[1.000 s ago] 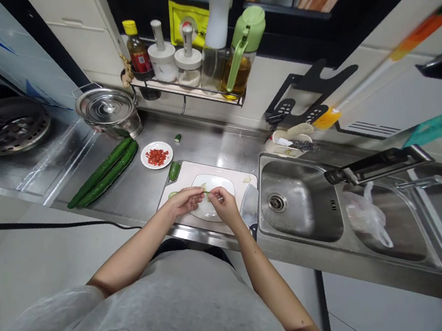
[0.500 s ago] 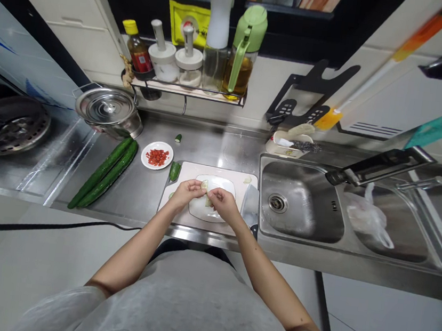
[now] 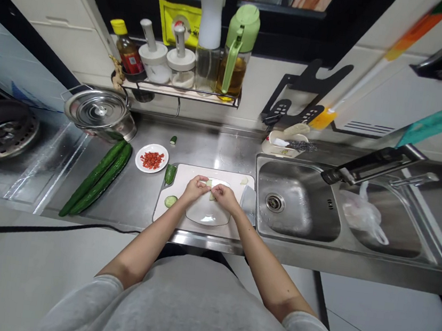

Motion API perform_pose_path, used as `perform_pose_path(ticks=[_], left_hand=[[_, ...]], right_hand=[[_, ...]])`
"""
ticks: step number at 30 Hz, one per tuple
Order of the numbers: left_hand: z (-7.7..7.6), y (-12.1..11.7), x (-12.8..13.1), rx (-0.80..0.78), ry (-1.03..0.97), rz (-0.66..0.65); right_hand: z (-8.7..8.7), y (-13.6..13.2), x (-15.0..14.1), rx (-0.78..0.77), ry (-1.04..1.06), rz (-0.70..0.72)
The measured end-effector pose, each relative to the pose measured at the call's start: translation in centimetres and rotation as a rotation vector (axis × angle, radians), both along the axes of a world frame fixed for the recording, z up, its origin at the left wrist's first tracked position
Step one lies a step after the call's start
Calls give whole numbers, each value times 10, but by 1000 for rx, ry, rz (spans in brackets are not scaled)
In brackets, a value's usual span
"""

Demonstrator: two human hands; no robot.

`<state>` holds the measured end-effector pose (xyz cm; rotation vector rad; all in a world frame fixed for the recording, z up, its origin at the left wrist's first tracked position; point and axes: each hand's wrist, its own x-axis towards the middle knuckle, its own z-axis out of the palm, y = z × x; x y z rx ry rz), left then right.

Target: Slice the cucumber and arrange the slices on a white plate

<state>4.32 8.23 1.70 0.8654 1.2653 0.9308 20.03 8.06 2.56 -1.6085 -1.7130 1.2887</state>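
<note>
My left hand (image 3: pixel 193 188) and my right hand (image 3: pixel 225 196) meet over the far edge of a white plate (image 3: pixel 206 216) that lies on a pale cutting board (image 3: pixel 181 179). Both hands are closed in a pinch on a small pale cucumber piece (image 3: pixel 210 188) held between them. A round cucumber slice (image 3: pixel 170 201) lies on the board left of the plate. A short cucumber end (image 3: pixel 170 174) rests at the board's far left corner. A knife blade (image 3: pixel 247 202) lies at the board's right edge, beside my right wrist.
Two whole cucumbers (image 3: pixel 96 178) lie on the steel counter at left, beside a small dish of chopped red chilli (image 3: pixel 151 158) and a lidded steel pot (image 3: pixel 96 111). A double sink (image 3: pixel 300 207) with a tap (image 3: pixel 370 163) is at right. Bottles stand on a rack (image 3: pixel 182 91) behind.
Both hands have moved from the plate's middle to its far edge, still pinching the pale piece. The round slice on the board now shows beside my left wrist. The view shifted slightly.
</note>
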Motion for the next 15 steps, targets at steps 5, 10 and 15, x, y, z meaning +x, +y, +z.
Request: perform_pose_path(ticks=[5,10,15], left_hand=[[-16,11,4,7,102,15],[-24,15,3,33,151,5],[-20,16,2,104,332,-22]], right_hand=[[-9,9,-4,-9,-129,-37],[-11,12,-8,-3,-188,-59],[-12,13,-10,31,-228,-48]])
